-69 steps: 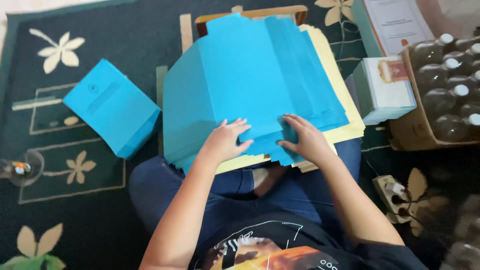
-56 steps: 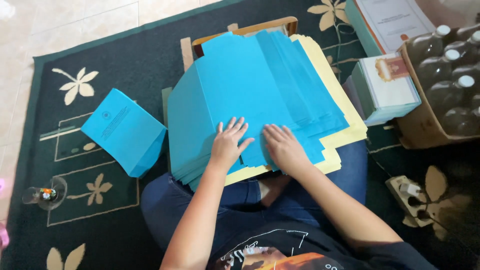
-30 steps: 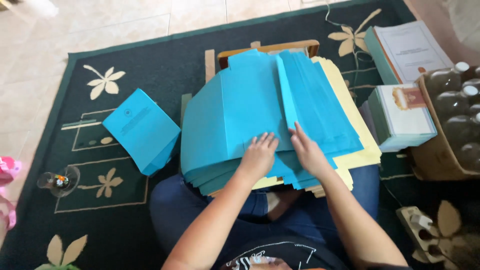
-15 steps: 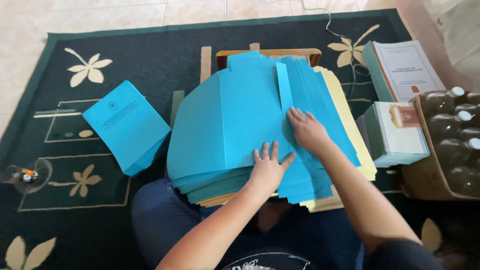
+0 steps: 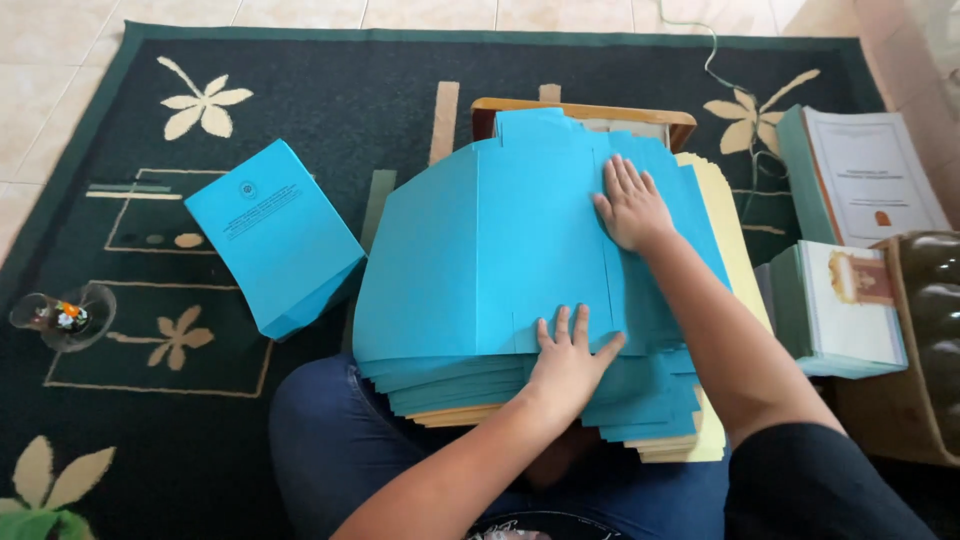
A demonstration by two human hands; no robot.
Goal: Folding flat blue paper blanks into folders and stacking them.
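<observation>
A thick pile of blue paper sheets (image 5: 480,260) lies on my lap over a wooden board (image 5: 582,112), with yellow sheets (image 5: 732,250) beneath on the right. My left hand (image 5: 568,362) lies flat on the near edge of the top blue sheet, fingers spread. My right hand (image 5: 632,205) presses flat on the far right part of the same sheet, along a fold line. Neither hand grips anything.
A stack of folded blue sheets (image 5: 272,235) sits on the dark green patterned rug (image 5: 300,90) at my left. A small glass cup (image 5: 62,315) stands far left. Bound booklets (image 5: 870,175) and a second stack (image 5: 845,305) lie right, beside a cardboard box with bottles (image 5: 925,330).
My right hand has slid from the near edge up the sheet toward the far right. My left hand stays near the front edge. The view has shifted a little.
</observation>
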